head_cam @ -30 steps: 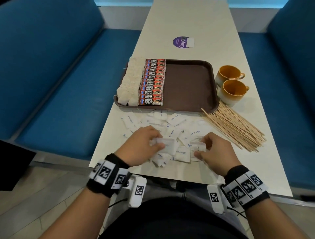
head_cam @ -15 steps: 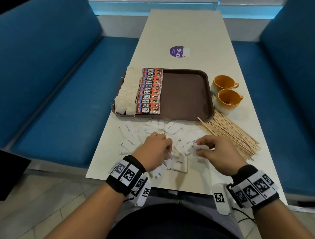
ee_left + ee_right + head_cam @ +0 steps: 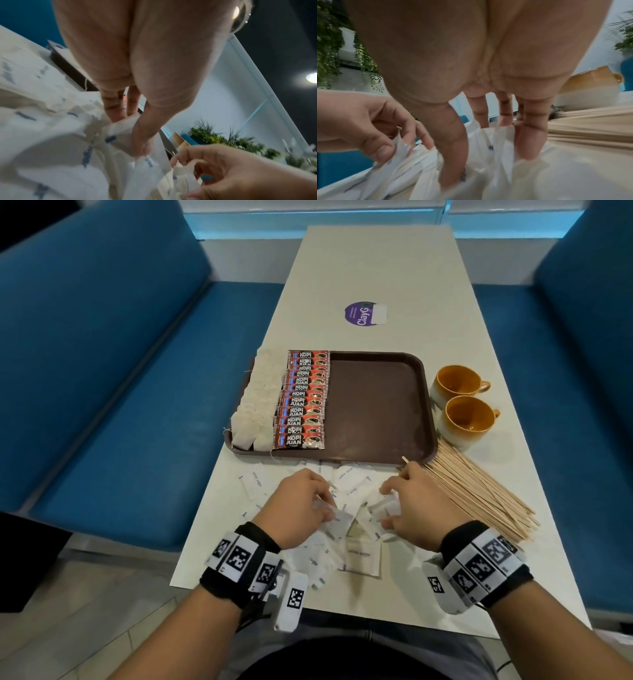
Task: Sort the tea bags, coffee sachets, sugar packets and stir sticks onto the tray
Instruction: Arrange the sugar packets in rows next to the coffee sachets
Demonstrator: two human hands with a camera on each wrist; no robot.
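The left hand point(image 3: 301, 505) and the right hand point(image 3: 416, 508) sit side by side on the pile of small white paper sugar packets point(image 3: 363, 558), which spreads under and around them on the long pale table point(image 3: 376, 268). Just past the hands lies the brown plastic tray point(image 3: 376, 405). In the tray, the white tea bags point(image 3: 255, 402) lie far left, with the red and black coffee sachets point(image 3: 303, 402) right beside them. The thin wooden stir sticks point(image 3: 479, 494) lie just right of the right hand. Two orange cups point(image 3: 462, 402) stand behind the sticks, right of the tray.
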